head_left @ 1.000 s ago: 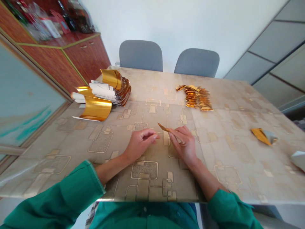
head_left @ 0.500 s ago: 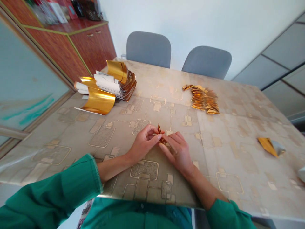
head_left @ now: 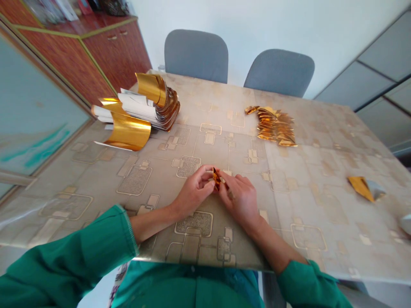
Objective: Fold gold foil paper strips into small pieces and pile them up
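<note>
Between my fingertips, near the front of the table, is a small piece of folded gold paper [head_left: 216,178], held upright with a pointed top. My left hand [head_left: 196,188] pinches it from the left, thumb toward me. From the right, my right hand [head_left: 240,197] grips its other side with thumb and index finger. The paper's lower part is partly hidden by the fingers. Farther back to the right lies a row of folded gold paper pieces [head_left: 276,126], packed close together. At the back left sits a stack of gold and white paper sheets [head_left: 131,132], some curling upward.
A loose gold and silver paper piece [head_left: 362,188] lies on the right of the patterned tablecloth [head_left: 302,201]. Two grey chairs [head_left: 196,55] stand behind the table. A wooden cabinet [head_left: 118,55] and a glass panel [head_left: 35,111] are on the left. Something white [head_left: 406,223] shows at the right edge.
The folded gold paper has turned and spread, so more of its shiny face shows. My right hand's fingers have shifted around it. The view has tilted slightly downward.
</note>
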### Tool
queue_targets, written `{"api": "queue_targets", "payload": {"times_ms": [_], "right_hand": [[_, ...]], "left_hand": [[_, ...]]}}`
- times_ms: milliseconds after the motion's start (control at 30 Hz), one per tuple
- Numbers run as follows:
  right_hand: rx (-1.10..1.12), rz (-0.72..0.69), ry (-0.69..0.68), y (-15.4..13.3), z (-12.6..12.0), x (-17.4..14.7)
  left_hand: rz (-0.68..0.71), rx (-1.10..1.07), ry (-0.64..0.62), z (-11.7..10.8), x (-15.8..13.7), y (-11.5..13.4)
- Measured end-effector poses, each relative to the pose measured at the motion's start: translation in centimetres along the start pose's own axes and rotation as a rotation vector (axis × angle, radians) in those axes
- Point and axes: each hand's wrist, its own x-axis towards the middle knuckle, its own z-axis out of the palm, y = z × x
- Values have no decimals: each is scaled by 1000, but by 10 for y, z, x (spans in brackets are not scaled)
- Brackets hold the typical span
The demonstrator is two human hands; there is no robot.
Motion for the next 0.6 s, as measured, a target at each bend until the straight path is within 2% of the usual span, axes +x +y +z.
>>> {"api": "queue_targets", "payload": {"times_ms": [167, 333, 600], "right_hand": [[-160, 118, -99, -8, 4, -2], [-194, 250, -173, -12, 5, -1], [-194, 268, -258, -14, 3, 2]], "left_hand": [[79, 146, 2, 0, -1, 0], [74, 228, 1, 1, -1, -2], [69, 242, 7, 1, 0, -8]]}}
